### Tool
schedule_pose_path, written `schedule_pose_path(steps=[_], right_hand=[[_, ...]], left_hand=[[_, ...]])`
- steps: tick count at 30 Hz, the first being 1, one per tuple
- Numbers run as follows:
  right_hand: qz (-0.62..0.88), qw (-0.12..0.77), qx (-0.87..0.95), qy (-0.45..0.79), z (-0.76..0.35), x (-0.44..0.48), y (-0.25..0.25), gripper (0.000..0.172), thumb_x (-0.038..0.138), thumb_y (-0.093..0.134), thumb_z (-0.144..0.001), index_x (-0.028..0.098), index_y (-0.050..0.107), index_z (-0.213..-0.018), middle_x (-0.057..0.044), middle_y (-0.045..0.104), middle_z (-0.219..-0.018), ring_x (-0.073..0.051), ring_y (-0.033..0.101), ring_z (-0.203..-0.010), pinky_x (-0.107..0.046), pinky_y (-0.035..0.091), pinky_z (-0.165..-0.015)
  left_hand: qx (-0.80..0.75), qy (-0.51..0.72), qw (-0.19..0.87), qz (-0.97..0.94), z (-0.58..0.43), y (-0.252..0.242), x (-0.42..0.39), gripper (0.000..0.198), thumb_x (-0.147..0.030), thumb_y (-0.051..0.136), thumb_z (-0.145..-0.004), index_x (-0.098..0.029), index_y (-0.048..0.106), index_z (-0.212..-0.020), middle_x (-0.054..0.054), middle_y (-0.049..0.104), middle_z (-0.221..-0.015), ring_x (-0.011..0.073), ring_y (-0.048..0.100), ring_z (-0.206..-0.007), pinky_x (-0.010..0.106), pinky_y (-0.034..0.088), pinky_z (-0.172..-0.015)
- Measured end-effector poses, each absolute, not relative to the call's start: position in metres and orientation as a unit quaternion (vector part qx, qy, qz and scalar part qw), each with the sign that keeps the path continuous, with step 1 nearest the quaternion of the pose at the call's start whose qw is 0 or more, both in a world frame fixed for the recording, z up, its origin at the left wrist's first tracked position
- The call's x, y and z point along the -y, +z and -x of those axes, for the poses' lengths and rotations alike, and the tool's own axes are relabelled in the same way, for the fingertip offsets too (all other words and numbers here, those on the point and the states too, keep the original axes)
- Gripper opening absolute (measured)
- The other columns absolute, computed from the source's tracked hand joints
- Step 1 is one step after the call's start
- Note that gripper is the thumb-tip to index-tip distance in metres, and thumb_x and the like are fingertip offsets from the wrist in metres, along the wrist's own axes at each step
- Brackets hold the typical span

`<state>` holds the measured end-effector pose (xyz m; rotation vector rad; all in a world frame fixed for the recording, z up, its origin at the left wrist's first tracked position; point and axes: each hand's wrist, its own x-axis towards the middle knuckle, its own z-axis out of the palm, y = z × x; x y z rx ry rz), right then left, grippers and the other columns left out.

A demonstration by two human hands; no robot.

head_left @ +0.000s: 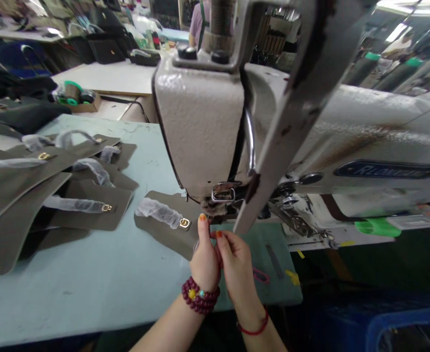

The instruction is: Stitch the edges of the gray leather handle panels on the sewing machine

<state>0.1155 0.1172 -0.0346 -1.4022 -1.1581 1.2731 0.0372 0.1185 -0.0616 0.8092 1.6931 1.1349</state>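
Note:
A grey-brown leather-like panel (163, 239) lies on the pale green table under the head of a sewing machine (204, 122). It carries a handle wrapped in clear film (158, 210) and a gold buckle (184, 223). My left hand (204, 256) is closed on the panel's right edge, thumb on top and pointing at the needle area. Beside it, touching it, my right hand (237, 259) is closed, thumb and curled fingers pinched together; what they hold is hidden. The needle and presser foot are mostly hidden behind the machine head and a grey metal lever (273, 142).
Similar panels (90, 205) with film-wrapped handles are piled at left. A pink-handled tool (261, 275) lies right of my hands. Thread spools (74, 93) sit in a box behind. A blue crate (401, 313) stands lower right; another person (199, 22) is at the back.

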Motion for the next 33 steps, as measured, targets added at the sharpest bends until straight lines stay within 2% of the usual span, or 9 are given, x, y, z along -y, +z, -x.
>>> schedule_pose_path(steps=[4, 6, 8, 10, 13, 16, 20, 24, 33], right_hand=[[0.568, 0.442, 0.457, 0.523, -0.115, -0.120, -0.033, 0.032, 0.040, 0.052, -0.092, 0.015, 0.067, -0.081, 0.000, 0.055, -0.057, -0.013, 0.049, -0.052, -0.022, 0.038, -0.049], [0.568, 0.451, 0.454, 0.518, -0.114, -0.121, -0.033, 0.033, 0.043, 0.051, -0.093, 0.015, 0.066, -0.085, -0.001, 0.059, -0.060, -0.013, 0.053, -0.053, -0.022, 0.040, -0.051], [0.567, 0.456, 0.461, 0.508, -0.110, -0.123, -0.032, 0.034, 0.044, 0.050, -0.094, 0.015, 0.066, -0.086, -0.003, 0.062, -0.068, -0.015, 0.058, -0.060, -0.022, 0.042, -0.054], [0.562, 0.453, 0.477, 0.502, -0.103, -0.126, -0.031, 0.035, 0.045, 0.049, -0.095, 0.016, 0.063, -0.080, -0.002, 0.060, -0.068, -0.015, 0.058, -0.063, -0.022, 0.041, -0.055], [0.560, 0.448, 0.505, 0.480, -0.086, -0.133, -0.029, 0.041, 0.046, 0.049, -0.094, 0.018, 0.049, -0.064, 0.003, 0.044, -0.058, -0.011, 0.044, -0.055, -0.021, 0.031, -0.052], [0.573, 0.446, 0.516, 0.454, -0.075, -0.139, -0.029, 0.044, 0.042, 0.046, -0.094, 0.019, 0.035, -0.058, 0.004, 0.032, -0.055, -0.009, 0.031, -0.053, -0.023, 0.023, -0.050], [0.576, 0.427, 0.517, 0.467, -0.080, -0.142, -0.027, 0.041, 0.040, 0.046, -0.092, 0.018, 0.039, -0.058, 0.004, 0.035, -0.056, -0.010, 0.032, -0.054, -0.024, 0.022, -0.050], [0.575, 0.406, 0.529, 0.475, -0.093, -0.142, -0.023, 0.040, 0.041, 0.047, -0.091, 0.017, 0.044, -0.058, 0.003, 0.038, -0.057, -0.010, 0.033, -0.055, -0.023, 0.024, -0.051], [0.582, 0.403, 0.537, 0.459, -0.097, -0.151, -0.026, 0.041, 0.040, 0.047, -0.091, 0.016, 0.047, -0.057, 0.002, 0.040, -0.056, -0.010, 0.035, -0.056, -0.022, 0.028, -0.052]], left_hand=[[-0.679, 0.501, 0.430, -0.322, -0.042, -0.081, -0.093, 0.064, -0.057, 0.051, -0.086, -0.019, 0.046, -0.137, 0.016, 0.063, -0.125, 0.0302, 0.062, -0.108, 0.038, 0.050, -0.086], [-0.664, 0.524, 0.431, -0.314, -0.027, -0.098, -0.065, 0.059, -0.056, 0.035, -0.093, -0.019, 0.042, -0.139, 0.016, 0.058, -0.131, 0.0296, 0.058, -0.116, 0.038, 0.050, -0.090], [-0.677, 0.545, 0.384, -0.311, 0.005, -0.111, -0.041, 0.059, -0.057, 0.031, -0.094, -0.019, 0.040, -0.138, 0.018, 0.051, -0.135, 0.0316, 0.054, -0.119, 0.040, 0.052, -0.087], [-0.690, 0.511, 0.301, -0.414, 0.050, -0.113, -0.038, 0.051, -0.046, 0.035, -0.096, -0.024, 0.036, -0.142, 0.014, 0.040, -0.145, 0.0316, 0.042, -0.132, 0.046, 0.042, -0.102], [-0.593, 0.407, 0.160, -0.676, 0.110, -0.096, -0.088, 0.053, -0.041, 0.038, -0.096, -0.025, 0.033, -0.147, 0.014, 0.035, -0.149, 0.0356, 0.031, -0.139, 0.058, 0.026, -0.112], [-0.435, 0.272, 0.130, -0.849, 0.135, -0.068, -0.162, 0.060, -0.054, 0.044, -0.091, -0.024, 0.042, -0.143, 0.015, 0.043, -0.146, 0.0389, 0.036, -0.136, 0.058, 0.028, -0.112], [-0.322, 0.182, 0.139, -0.919, 0.124, -0.039, -0.201, 0.068, -0.057, 0.054, -0.086, -0.022, 0.042, -0.143, 0.015, 0.053, -0.135, 0.0335, 0.050, -0.123, 0.048, 0.040, -0.107], [-0.386, 0.154, 0.105, -0.904, 0.109, -0.020, -0.175, 0.064, -0.048, 0.057, -0.088, -0.025, 0.039, -0.145, 0.014, 0.051, -0.129, 0.0300, 0.051, -0.117, 0.044, 0.046, -0.098], [-0.445, 0.152, 0.055, -0.881, 0.092, 0.005, -0.165, 0.048, -0.053, 0.054, -0.089, -0.024, 0.058, -0.127, 0.013, 0.056, -0.124, 0.0300, 0.054, -0.108, 0.047, 0.047, -0.092]])
